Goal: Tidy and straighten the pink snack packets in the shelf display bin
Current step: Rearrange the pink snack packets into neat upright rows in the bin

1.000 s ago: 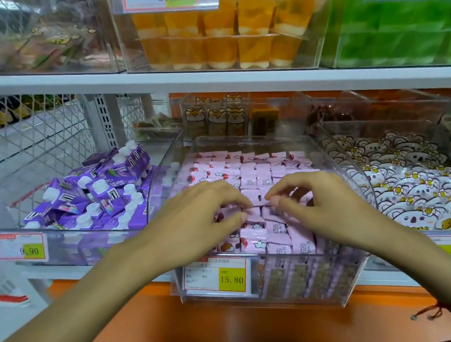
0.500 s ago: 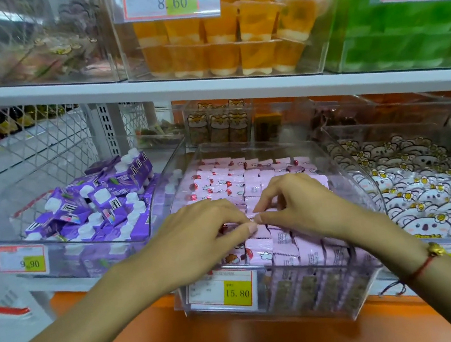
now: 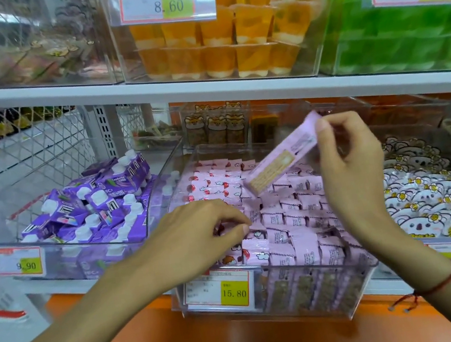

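head: pink packet (image 3: 283,158) in right hand (image 3: 350,163)

Head camera looks forward and down, close over the clear bin (image 3: 313,301).

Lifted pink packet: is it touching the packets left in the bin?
Apart. The head view shows the lifted pink packet pinched by the right hand, tilted above the packets in the bin.

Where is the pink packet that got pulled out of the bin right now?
In the head view, the pink packet is held tilted in the air by the right hand, above the back rows of the clear bin, right of centre.
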Demonstrator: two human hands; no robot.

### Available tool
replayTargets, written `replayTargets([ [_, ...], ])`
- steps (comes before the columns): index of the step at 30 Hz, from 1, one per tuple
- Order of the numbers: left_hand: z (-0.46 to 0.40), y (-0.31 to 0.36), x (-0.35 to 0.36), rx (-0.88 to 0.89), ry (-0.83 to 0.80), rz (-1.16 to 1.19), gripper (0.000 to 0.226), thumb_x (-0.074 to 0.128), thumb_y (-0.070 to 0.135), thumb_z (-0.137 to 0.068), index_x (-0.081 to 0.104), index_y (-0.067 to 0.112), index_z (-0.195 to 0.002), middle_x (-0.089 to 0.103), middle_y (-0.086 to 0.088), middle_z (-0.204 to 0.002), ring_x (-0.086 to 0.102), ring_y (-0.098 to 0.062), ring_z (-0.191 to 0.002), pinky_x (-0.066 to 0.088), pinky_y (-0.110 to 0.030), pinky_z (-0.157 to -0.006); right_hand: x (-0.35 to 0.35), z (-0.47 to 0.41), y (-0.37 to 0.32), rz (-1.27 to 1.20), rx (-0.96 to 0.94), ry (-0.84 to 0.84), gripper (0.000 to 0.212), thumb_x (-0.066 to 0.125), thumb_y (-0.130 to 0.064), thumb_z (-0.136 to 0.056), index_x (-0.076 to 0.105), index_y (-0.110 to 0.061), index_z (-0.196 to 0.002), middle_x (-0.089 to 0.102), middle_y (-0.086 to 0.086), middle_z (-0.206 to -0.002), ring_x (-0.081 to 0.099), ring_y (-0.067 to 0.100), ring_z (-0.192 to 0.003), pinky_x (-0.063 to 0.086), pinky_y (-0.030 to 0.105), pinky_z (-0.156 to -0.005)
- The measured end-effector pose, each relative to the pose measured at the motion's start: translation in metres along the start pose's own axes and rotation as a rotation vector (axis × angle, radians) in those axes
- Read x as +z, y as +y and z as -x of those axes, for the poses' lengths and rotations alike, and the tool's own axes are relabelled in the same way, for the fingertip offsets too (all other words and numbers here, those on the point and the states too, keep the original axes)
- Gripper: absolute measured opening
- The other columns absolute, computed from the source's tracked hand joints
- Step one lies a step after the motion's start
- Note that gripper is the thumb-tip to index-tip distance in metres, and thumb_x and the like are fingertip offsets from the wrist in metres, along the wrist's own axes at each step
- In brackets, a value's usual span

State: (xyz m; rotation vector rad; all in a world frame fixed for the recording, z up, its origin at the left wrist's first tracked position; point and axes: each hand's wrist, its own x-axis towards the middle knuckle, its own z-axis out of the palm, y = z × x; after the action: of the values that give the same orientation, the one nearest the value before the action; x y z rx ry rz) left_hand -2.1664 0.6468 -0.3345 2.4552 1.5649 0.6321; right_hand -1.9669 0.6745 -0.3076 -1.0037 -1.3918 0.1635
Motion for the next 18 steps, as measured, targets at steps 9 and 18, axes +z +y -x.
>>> replayTargets([
  [9,-0.001,0.011,-0.009,0.019,0.245,0.601,0.056,0.072,0.054,-0.066,0.048,0.049,-0.116,0.055,0.029,-0.116,0.054,0.008,-0.105,0.048,-0.010,-0.078,0.000,0.010,0.005,-0.460,0.825,-0.240,0.024,0.049,-0.019,-0.098,0.066,-0.003,-0.095,0.072,-0.003,-0.071,0.063,0.004,-0.058,0.050,0.011,-0.053],
  [18,-0.004,0.009,-0.017,-0.051,0.311,0.908,0.023,0.073,0.033,-0.073,0.074,0.025,-0.094,0.075,0.008,-0.091,0.071,-0.011,-0.084,0.053,-0.013,-0.068,-0.001,0.009,0.002,-0.347,0.762,-0.400,0.025,0.048,-0.038,-0.096,0.063,-0.019,-0.099,0.072,-0.006,-0.088,0.069,0.012,-0.077,0.057,0.027,-0.073],
])
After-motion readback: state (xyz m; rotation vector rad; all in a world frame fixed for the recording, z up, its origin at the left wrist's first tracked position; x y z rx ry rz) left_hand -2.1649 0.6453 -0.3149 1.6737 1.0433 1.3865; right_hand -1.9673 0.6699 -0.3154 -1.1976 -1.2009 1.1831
